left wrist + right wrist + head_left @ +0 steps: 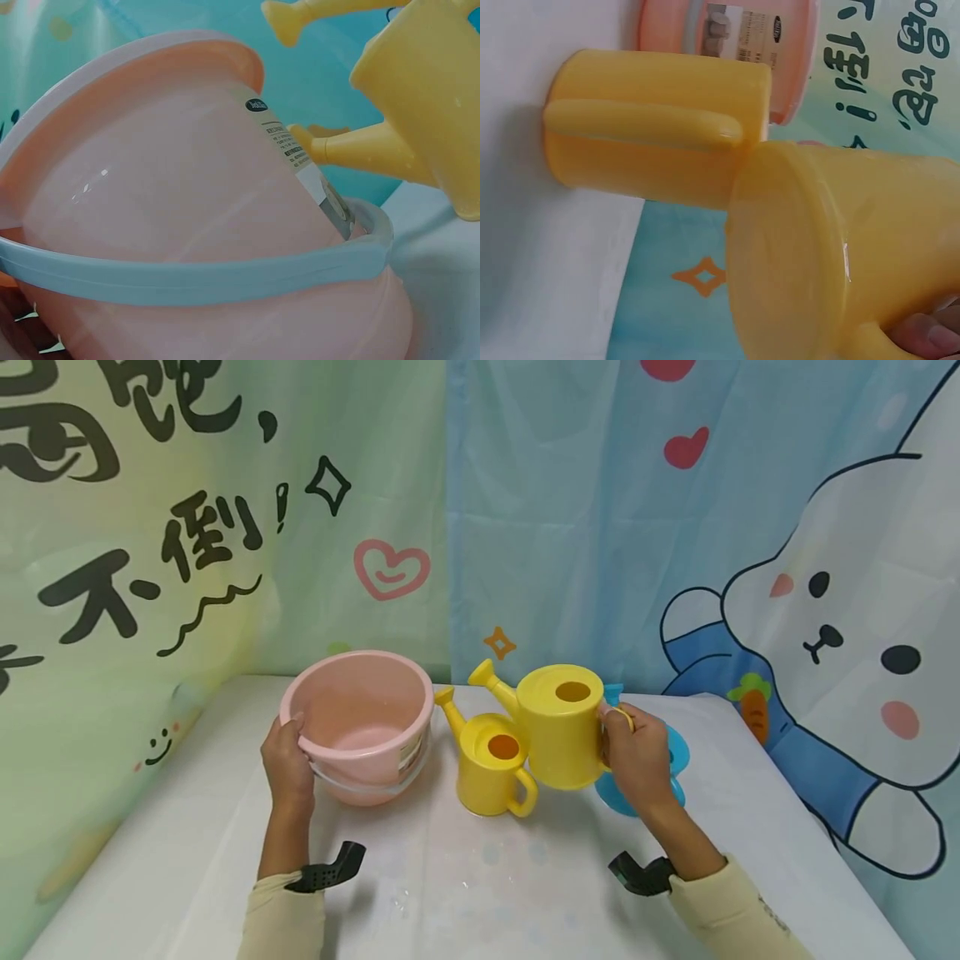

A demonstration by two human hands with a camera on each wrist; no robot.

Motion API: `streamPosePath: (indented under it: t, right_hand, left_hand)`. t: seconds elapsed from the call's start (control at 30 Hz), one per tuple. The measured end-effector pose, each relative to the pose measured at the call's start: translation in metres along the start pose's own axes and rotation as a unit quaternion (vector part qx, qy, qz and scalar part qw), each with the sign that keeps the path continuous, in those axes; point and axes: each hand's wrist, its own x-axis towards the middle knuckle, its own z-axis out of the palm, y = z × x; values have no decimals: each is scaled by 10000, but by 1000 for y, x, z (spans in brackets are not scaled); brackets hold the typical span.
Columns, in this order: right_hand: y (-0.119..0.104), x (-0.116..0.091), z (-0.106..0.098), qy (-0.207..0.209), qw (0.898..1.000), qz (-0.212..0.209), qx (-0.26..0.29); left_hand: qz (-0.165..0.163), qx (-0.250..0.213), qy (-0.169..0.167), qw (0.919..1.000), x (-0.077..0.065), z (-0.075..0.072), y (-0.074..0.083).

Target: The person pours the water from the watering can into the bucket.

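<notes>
My left hand (pixel 288 764) grips the left side of a pink bucket (pixel 360 727), thumb over the rim; the bucket tilts toward me. Its pale handle (pixel 202 281) hangs down across the front. My right hand (pixel 637 756) holds the larger yellow watering can (pixel 558 735) by its handle, raised over the table with the spout toward the left. A smaller yellow watering can (pixel 483 781) stands on the table between bucket and raised can, its handle facing right. In the right wrist view the raised can's base (pixel 780 255) overlaps the smaller one.
Behind my right hand sits a blue object (pixel 678 752), mostly hidden. The white table (pixel 465 893) ends at a printed cloth backdrop (pixel 540 527) at the back and sides. A label (pixel 289 146) is stuck on the bucket.
</notes>
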Motion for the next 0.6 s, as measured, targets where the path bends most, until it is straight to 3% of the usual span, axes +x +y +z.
streamPosePath:
  t: [0.3,0.6]
  right_hand:
    - [-13,8,-2,-342,9993,-157,36]
    - [-26,12,3,-999,9935,121,531]
  left_hand:
    - [15,68,-8,10000,0,0,2]
    - [-29,186,60,9998,-1,-1,2]
